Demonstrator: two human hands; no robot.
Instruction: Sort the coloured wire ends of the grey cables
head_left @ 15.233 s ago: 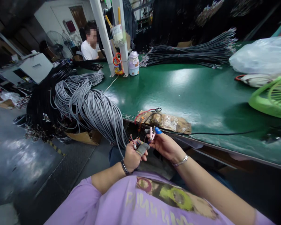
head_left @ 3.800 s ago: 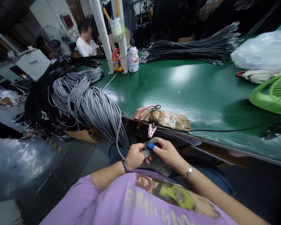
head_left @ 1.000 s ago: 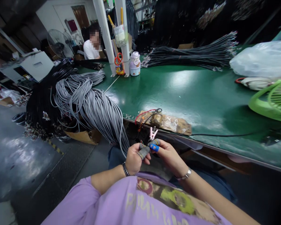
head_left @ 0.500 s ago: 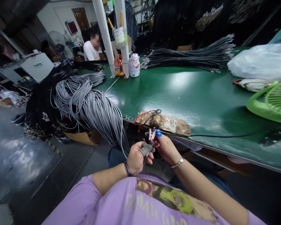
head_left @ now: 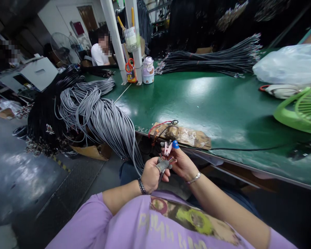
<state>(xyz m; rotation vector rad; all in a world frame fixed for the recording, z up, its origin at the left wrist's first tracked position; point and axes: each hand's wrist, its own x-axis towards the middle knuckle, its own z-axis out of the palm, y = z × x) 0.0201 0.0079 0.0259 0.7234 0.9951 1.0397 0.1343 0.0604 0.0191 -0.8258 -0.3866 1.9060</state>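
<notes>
My left hand (head_left: pixel 151 174) is closed around a cable end, and thin coloured wires (head_left: pixel 172 159) fan out beyond the fingers. Grey wrapping covers its thumb. In my right hand (head_left: pixel 184 164), a small pink clothespin (head_left: pixel 167 148) is pinched beside the thumb, which wears a blue cover. The clothespin is just above the wires, close to the table edge. Whether it touches any wire is too small to tell. A heap of grey cables (head_left: pixel 111 117) hangs over the table corner to the left, its lower strands reaching toward my left hand.
A taped cardboard strip (head_left: pixel 188 136) with red and black leads lies along the edge of the green table (head_left: pixel 223 107). Farther back are a bottle (head_left: pixel 148 71), scissors (head_left: pixel 130 65) and black cable bundles (head_left: pixel 209 62). A green fan (head_left: pixel 295 110) and plastic bag (head_left: pixel 287 65) stand right. Another person sits beyond.
My right hand has tilted slightly, and the clothespin has shifted a little down and left. My left hand keeps its grip on the cable. The view has shifted slightly.
</notes>
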